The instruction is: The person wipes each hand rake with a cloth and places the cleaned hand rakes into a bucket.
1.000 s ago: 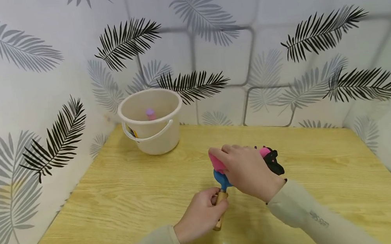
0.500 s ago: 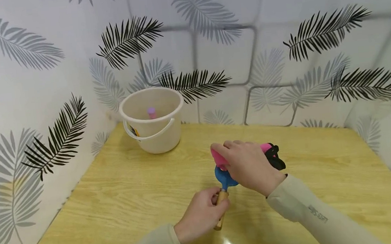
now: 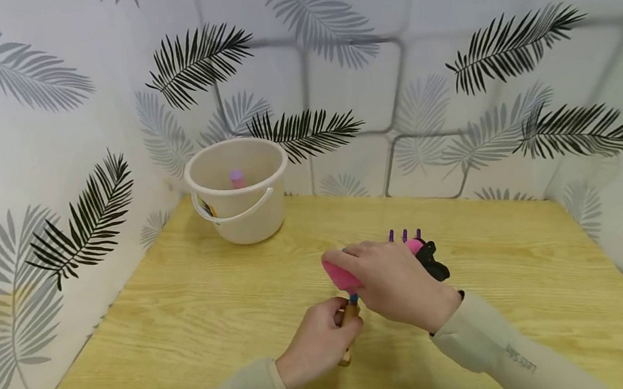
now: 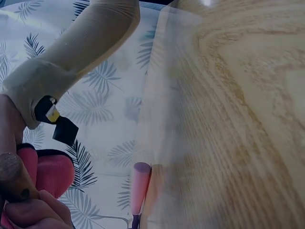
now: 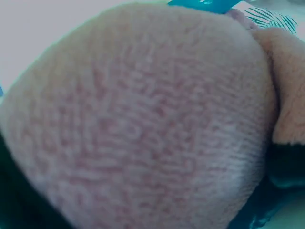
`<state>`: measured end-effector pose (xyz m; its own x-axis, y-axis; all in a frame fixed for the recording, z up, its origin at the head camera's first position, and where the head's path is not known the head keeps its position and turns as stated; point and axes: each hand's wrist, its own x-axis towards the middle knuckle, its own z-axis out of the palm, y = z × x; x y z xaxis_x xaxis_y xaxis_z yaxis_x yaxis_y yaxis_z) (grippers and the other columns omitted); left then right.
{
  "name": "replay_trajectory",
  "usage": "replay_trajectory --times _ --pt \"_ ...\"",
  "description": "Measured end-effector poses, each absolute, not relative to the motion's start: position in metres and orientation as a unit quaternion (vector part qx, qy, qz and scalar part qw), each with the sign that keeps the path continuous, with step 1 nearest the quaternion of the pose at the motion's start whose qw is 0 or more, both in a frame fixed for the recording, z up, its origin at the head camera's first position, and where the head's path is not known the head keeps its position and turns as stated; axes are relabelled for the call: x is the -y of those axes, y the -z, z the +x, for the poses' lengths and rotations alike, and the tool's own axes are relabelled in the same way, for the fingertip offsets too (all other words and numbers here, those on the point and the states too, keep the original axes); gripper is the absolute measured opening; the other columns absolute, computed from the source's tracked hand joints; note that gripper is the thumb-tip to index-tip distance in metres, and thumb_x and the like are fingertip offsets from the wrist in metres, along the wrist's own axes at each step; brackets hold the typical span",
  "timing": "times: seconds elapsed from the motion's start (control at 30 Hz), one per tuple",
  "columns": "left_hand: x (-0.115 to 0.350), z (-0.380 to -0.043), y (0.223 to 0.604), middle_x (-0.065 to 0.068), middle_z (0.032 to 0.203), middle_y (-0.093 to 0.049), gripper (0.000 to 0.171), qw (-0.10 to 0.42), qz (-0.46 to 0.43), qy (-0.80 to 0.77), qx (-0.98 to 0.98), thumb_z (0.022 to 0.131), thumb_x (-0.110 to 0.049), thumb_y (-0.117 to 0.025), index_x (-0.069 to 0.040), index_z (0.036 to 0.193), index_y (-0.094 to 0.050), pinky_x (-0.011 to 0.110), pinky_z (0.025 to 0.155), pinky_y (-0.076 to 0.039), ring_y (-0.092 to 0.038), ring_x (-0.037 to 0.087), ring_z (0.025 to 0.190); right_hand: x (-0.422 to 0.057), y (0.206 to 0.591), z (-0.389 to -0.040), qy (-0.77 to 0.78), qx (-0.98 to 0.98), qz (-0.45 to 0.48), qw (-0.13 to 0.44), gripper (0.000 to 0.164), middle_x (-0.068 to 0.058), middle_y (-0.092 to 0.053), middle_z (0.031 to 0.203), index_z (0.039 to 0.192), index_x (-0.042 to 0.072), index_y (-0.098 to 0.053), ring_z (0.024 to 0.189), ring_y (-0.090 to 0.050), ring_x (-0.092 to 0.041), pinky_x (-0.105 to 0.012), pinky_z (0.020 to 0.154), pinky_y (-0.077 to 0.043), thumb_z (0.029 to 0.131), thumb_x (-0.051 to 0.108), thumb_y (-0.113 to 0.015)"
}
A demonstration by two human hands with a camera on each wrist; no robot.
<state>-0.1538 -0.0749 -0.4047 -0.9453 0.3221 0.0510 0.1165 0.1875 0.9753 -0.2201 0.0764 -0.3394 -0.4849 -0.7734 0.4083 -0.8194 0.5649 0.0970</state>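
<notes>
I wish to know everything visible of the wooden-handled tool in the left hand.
The wooden-handled tool has a rounded brown handle, apparently wood, with a small dark hole near its end. A short blue neck shows beyond it; the rest is mostly hidden behind the right hand and a pink cloth-like piece, so contact there is uncertain. The left hand grips the handle. In the head view it slants over the table, butt lowest; table contact is unclear.

Between the bucket point(image 3: 250, 225) and the left hand point(image 3: 319, 344), there is room for passing above the table point(image 3: 216, 316). Behind the right hand point(image 3: 393, 282), purple prongs point(image 3: 418, 233) obstruct the way.
</notes>
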Motion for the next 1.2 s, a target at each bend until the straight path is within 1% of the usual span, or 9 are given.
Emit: replay_trajectory --times 0.13,0.23,0.4,0.53,0.67,0.83,0.93,1.0,1.2 --pt "0.075 -0.151 0.405 -0.005 0.051 -0.047 0.015 0.078 0.158 -0.611 -0.771 0.093 -0.013 -0.053 -0.001 0.086 -0.059 0.018 0.036 -0.031 -0.045 0.008 0.037 -0.074 0.34 -0.227 -0.033 0.863 0.451 0.223 0.046 0.001 -0.061 0.083 0.113 0.019 -0.057 0.066 -0.053 -0.017 -0.033 0.05 -0.051 0.073 0.019 -0.08" --pt "0.074 -0.153 0.413 -0.005 0.052 -0.048 0.013 0.08 0.161 -0.609 -0.773 0.092 -0.015 -0.057 -0.004 0.084 -0.06 0.018 0.036 -0.031 -0.046 0.009 0.038 -0.073 0.341 -0.232 -0.011 0.862 0.447 0.238 0.046 -0.002 -0.06 0.083 0.113 0.016 -0.056 0.064 -0.052 -0.019 -0.033 0.048 -0.051 0.073 0.02 -0.08" --pt "0.076 -0.156 0.413 -0.003 0.05 -0.047 0.014 0.09 0.146 -0.615 -0.77 0.089 -0.013 -0.06 -0.007 0.076 -0.058 0.021 0.038 -0.038 -0.047 0.011 0.039 -0.068 0.342 -0.224 0.005 0.847 0.48 0.227 0.046 -0.001 -0.058 0.082 0.114 0.017 -0.058 0.067 -0.052 -0.018 -0.033 0.053 -0.049 0.072 0.005 -0.074" --pt "0.079 -0.16 0.413 -0.002 0.048 -0.045 0.011 0.077 0.149 -0.602 -0.78 0.087 -0.011 -0.06 -0.008 0.076 -0.058 0.022 0.039 -0.037 -0.045 0.012 0.037 -0.061 0.338 -0.215 0.014 0.836 0.502 0.22 0.037 0.003 -0.053 0.075 0.102 0.02 -0.059 0.064 -0.049 -0.015 -0.031 0.052 -0.044 0.074 -0.003 -0.062" --pt "0.078 -0.162 0.412 -0.002 0.047 -0.045 0.012 0.075 0.143 -0.597 -0.786 0.087 -0.012 -0.06 -0.009 0.076 -0.06 0.022 0.039 -0.035 -0.044 0.012 0.036 -0.054 0.338 -0.214 0.059 0.831 0.497 0.241 0.026 0.004 -0.051 0.073 0.096 0.018 -0.057 0.064 -0.048 -0.017 -0.032 0.051 -0.041 0.079 0.0 -0.061" --pt "0.077 -0.159 0.411 -0.002 0.047 -0.044 0.015 0.073 0.141 -0.603 -0.782 0.088 -0.013 -0.061 -0.007 0.074 -0.058 0.022 0.04 -0.037 -0.044 0.012 0.037 -0.044 0.341 -0.223 0.084 0.821 0.493 0.276 0.018 0.0 -0.054 0.075 0.096 0.014 -0.056 0.066 -0.05 -0.021 -0.033 0.051 -0.04 0.083 0.002 -0.06" --pt "0.076 -0.158 0.411 -0.002 0.047 -0.044 0.014 0.075 0.148 -0.611 -0.774 0.088 -0.014 -0.061 -0.007 0.077 -0.059 0.022 0.041 -0.038 -0.044 0.013 0.037 -0.043 0.342 -0.227 0.094 0.824 0.486 0.276 0.022 -0.002 -0.057 0.078 0.101 0.013 -0.057 0.068 -0.052 -0.022 -0.033 0.051 -0.041 0.082 0.003 -0.062" --pt "0.076 -0.158 0.411 -0.002 0.047 -0.044 0.014 0.08 0.15 -0.614 -0.771 0.089 -0.015 -0.061 -0.006 0.078 -0.06 0.022 0.041 -0.038 -0.044 0.013 0.037 -0.044 0.342 -0.227 0.098 0.828 0.488 0.258 0.025 0.0 -0.055 0.075 0.1 0.015 -0.057 0.065 -0.05 -0.019 -0.032 0.049 -0.041 0.079 0.001 -0.061" --pt "0.08 -0.163 0.414 -0.001 0.05 -0.044 0.012 0.097 0.135 -0.63 -0.758 0.092 -0.017 -0.059 -0.007 0.098 -0.064 0.023 0.042 -0.037 -0.042 0.013 0.038 -0.051 0.338 -0.219 0.055 0.838 0.506 0.197 0.032 0.006 -0.045 0.064 0.088 0.02 -0.054 0.056 -0.043 -0.012 -0.028 0.044 -0.037 0.067 -0.005 -0.058"
